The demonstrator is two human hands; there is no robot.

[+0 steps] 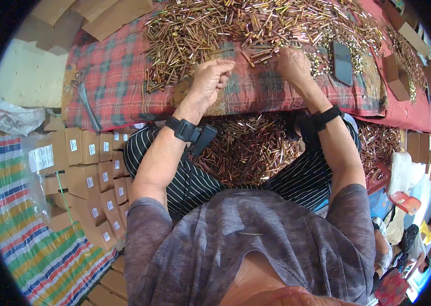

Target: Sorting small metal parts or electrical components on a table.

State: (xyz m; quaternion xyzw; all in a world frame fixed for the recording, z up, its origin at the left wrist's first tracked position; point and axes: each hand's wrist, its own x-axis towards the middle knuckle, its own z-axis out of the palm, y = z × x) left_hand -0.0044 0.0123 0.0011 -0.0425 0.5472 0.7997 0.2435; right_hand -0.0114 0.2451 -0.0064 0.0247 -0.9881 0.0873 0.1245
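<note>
My left hand [211, 80] is closed over the plaid cloth, fingers curled and thumb pressed to them; what it pinches, if anything, is too small to make out. To its right, my right hand [295, 64] is also closed, fingertips pointing down at the near edge of a heap of gold and copper-coloured metal rods [256, 25]. Its grip is hidden behind the knuckles. A few rods [260, 55] lie between the two hands. Just right of my right hand are small, shiny silvery and brass pieces [322, 60], loosely scattered. Both wrists wear black straps.
A dark phone [342, 63] lies right of my right hand. Scissors-like metal tool [87, 102] rests on the cloth [108, 76] at left. More rods [246, 153] fill the space between my knees. Stacked labelled cardboard boxes [88, 168] stand left; open cartons [396, 76] sit at right.
</note>
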